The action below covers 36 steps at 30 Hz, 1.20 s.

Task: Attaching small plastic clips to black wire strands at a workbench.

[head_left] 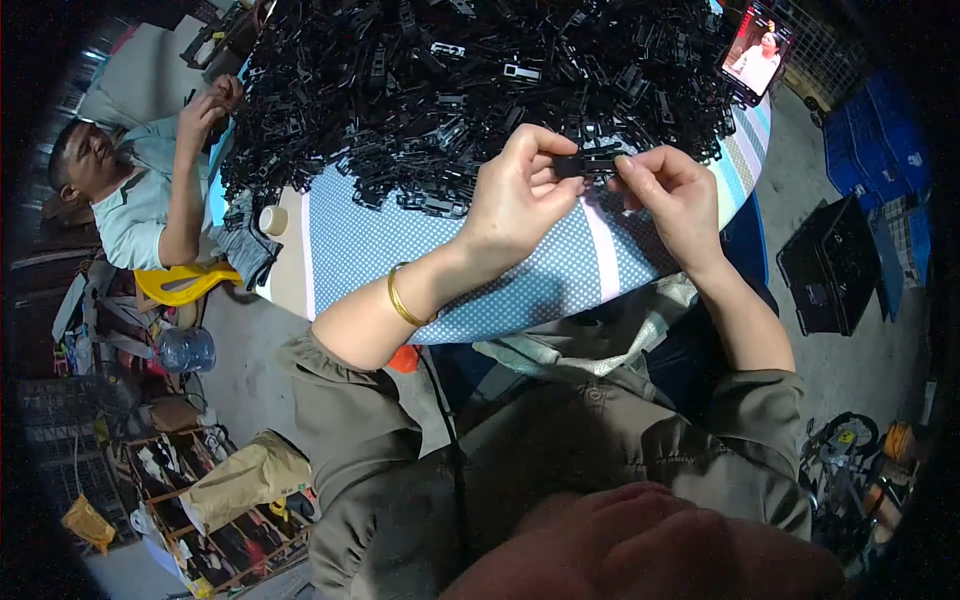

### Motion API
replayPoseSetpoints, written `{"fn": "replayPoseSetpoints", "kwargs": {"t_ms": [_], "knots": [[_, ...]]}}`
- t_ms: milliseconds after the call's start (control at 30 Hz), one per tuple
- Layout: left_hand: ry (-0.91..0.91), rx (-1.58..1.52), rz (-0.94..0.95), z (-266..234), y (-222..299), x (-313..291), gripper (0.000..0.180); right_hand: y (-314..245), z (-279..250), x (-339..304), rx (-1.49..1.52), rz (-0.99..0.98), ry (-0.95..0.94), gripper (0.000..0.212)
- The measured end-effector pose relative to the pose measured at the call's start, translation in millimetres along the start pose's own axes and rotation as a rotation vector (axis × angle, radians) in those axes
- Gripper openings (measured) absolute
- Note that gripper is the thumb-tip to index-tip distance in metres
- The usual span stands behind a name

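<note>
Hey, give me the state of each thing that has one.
Left hand, pinching a black piece.
Right hand, pinching its other end.
Black piece, held up between both hands.
Heap of black parts, loosely piled.
Phone, screen lit.
Gold bangle, worn on the left forearm.

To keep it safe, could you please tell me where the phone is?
In the head view, the phone is at upper right, beside the black parts piled on the table.

Parts heap (420,120) over far half of table (385,240). Phone (757,55) at right edge, beside heap. Roll (272,220) by left edge, toward near corner. Co-worker (140,215) beyond left edge. Crates (880,140) on floor, right of table; jug (186,350) left.
</note>
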State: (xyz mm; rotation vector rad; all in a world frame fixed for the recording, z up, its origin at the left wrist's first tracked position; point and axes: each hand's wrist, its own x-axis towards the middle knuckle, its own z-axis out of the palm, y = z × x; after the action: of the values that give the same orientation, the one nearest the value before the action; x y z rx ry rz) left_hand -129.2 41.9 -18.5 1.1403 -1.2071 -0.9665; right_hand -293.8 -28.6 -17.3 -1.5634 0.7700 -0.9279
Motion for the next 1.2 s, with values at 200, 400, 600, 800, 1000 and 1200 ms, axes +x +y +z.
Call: {"fn": "replayPoseSetpoints", "kwargs": {"t_ms": [200, 400, 600, 800, 1000, 1200], "knots": [[0.002, -0.058, -0.024, 2.2, 0.1, 0.2, 0.027, 5.6, -6.0, 2.4, -0.146, -0.091, 0.013, 0.013], [-0.062, -0.021, -0.128, 0.6, -4.0, 1.7, 0.033, 12.2, -2.4, 2.6, -0.197, -0.111, -0.056, 0.015], [-0.094, -0.14, -0.098, -1.8, -2.6, -0.5, 0.047, 6.5, 0.9, -0.3, -0.484, -0.374, -0.035, 0.02], [-0.135, -0.109, -0.065, -1.5, 5.2, 1.5, 0.045, -5.9, 1.0, -0.2, -0.84, -0.457, -0.006, 0.037], [-0.117, -0.203, -0.079, -6.6, 4.4, 4.8, 0.045, -12.3, -11.9, 16.3, -0.412, -0.207, -0.096, 0.019], [-0.219, -0.458, -0.152, -13.6, 4.1, 6.6, 0.048, -11.3, -17.5, 23.9, -0.071, 0.003, -0.348, 0.023]]}}
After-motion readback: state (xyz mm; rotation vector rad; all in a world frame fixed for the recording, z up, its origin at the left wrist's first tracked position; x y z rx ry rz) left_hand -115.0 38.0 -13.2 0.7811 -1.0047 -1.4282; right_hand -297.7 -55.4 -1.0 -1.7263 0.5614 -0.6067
